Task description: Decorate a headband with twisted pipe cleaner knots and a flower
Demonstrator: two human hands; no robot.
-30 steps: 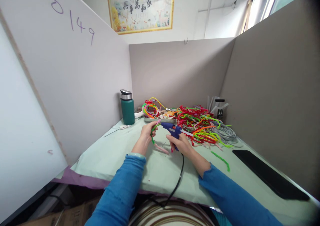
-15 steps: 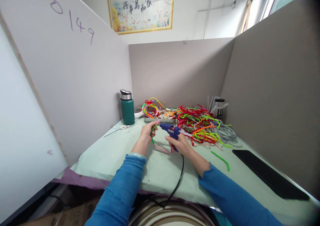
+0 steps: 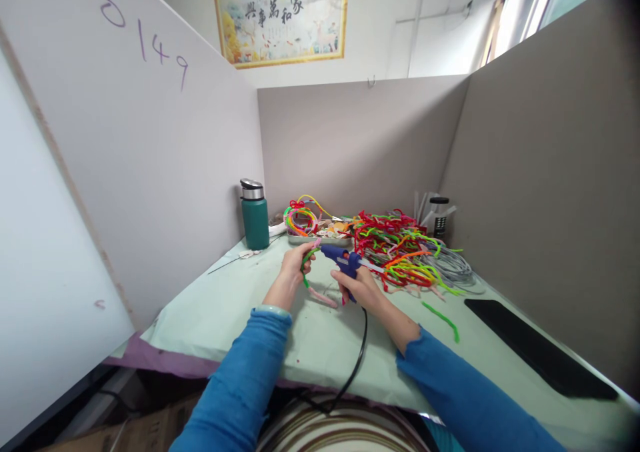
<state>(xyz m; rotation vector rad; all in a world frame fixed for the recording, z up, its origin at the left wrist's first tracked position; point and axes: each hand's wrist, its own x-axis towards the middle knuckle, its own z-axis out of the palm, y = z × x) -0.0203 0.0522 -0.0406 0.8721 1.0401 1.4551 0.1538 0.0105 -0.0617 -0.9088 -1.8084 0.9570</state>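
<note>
My left hand pinches a green and pink pipe cleaner; its pink tip pokes up above my fingers and its lower pink end hangs over the table. My right hand is wrapped round the handle of a blue hot glue gun. The gun's nozzle points left, close to the pink tip; whether it touches I cannot tell. A pale glue stick sticks out of the gun's back, and a black cord runs down from its handle toward my lap.
Behind my right hand lies a heap of coloured pipe cleaners. A tray with small pieces and a coiled bundle stands at the back, beside a green bottle. A loose green pipe cleaner and a black flat slab lie at right.
The glue gun's nozzle has shifted very slightly to the right, away from the pink tip. My left hand and the pipe cleaner stay almost where they were.
</note>
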